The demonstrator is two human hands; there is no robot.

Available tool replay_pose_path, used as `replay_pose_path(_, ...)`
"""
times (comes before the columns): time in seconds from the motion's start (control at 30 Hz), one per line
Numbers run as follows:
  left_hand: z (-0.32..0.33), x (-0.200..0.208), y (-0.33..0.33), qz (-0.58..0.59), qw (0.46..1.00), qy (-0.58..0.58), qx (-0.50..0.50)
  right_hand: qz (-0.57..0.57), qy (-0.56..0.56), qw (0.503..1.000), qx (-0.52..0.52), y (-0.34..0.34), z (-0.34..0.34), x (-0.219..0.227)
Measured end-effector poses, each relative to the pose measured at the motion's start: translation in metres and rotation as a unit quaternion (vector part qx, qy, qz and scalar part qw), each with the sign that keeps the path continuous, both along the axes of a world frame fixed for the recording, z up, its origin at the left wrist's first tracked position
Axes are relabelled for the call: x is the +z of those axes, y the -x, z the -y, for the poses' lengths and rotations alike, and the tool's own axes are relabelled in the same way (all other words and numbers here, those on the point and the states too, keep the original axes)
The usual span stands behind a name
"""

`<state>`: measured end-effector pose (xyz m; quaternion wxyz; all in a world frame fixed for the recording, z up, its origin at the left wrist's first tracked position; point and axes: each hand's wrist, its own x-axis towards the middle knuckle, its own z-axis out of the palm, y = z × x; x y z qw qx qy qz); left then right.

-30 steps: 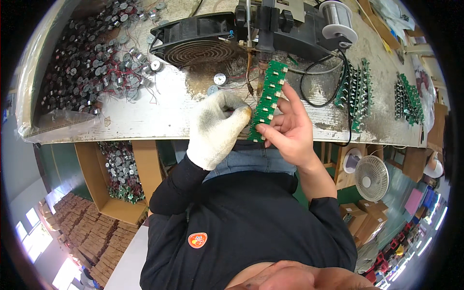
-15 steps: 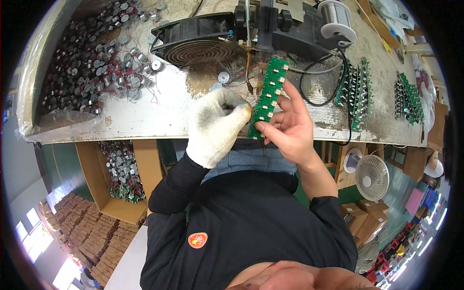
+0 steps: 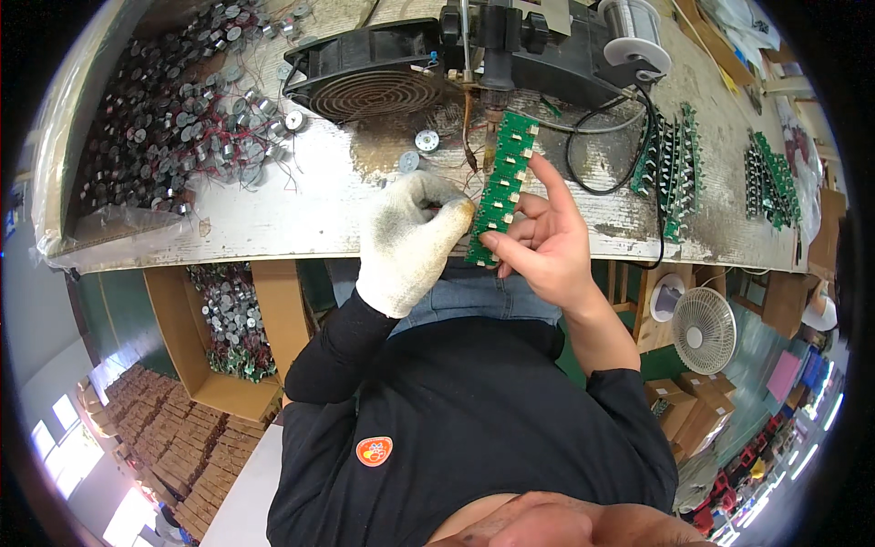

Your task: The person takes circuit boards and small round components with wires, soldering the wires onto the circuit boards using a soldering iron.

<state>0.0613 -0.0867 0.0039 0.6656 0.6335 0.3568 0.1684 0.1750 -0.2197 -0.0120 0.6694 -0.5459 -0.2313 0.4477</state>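
Observation:
My right hand [image 3: 551, 242], bare, grips a long green circuit board strip [image 3: 504, 187] between thumb and fingers near its lower end. Small white connectors run along the strip, which stands tilted over the table's front edge. My left hand [image 3: 410, 232], in a white glove, is closed in a pinch against the strip's left edge. What its fingertips hold is hidden. Just beyond the glove lie two small round motors, one with a white face [image 3: 427, 140] and one grey [image 3: 409, 162], with thin wires nearby. A soldering iron tip [image 3: 471, 157] points down close to the strip's upper left.
A black fan [image 3: 374, 87] and a solder wire spool [image 3: 631, 32] stand at the back. Many wired motors [image 3: 182, 128] are heaped at left. More board strips [image 3: 673, 173] lie at right, beside a black cable [image 3: 567, 159]. A cardboard box [image 3: 173, 319] sits below the table.
The white-faced motor has shifted slightly right and away from me. The board strip has dipped a little at its far end. Both hands keep nearly the same grip.

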Motion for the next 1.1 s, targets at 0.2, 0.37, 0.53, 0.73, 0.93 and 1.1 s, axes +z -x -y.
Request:
replay_pose_path(0.2,-0.001,-0.001,0.000,-0.005,1.000,-0.008,-0.002,-0.012,0.000,1.000,-0.006,0.000,-0.002,0.001)
replay_pose_path(0.37,-0.002,0.002,-0.002,-0.019,0.999,-0.042,0.000,-0.015,-0.007,1.000,-0.006,0.000,-0.002,-0.001)
replay_pose_path(0.53,-0.005,0.000,-0.002,-0.015,0.999,-0.029,-0.018,0.008,-0.011,1.000,-0.008,0.001,-0.004,0.001)
replay_pose_path(0.73,-0.005,0.008,-0.004,-0.015,1.000,-0.018,-0.010,0.005,-0.024,1.000,-0.007,0.001,-0.004,0.000)
replay_pose_path(0.93,-0.004,-0.005,-0.004,-0.001,1.000,-0.014,-0.004,-0.001,-0.011,1.000,-0.003,0.001,-0.001,-0.003)
replay_pose_path(1.1,0.000,0.000,-0.001,-0.007,1.000,0.003,-0.008,-0.011,-0.013,1.000,-0.002,0.005,-0.001,-0.002)
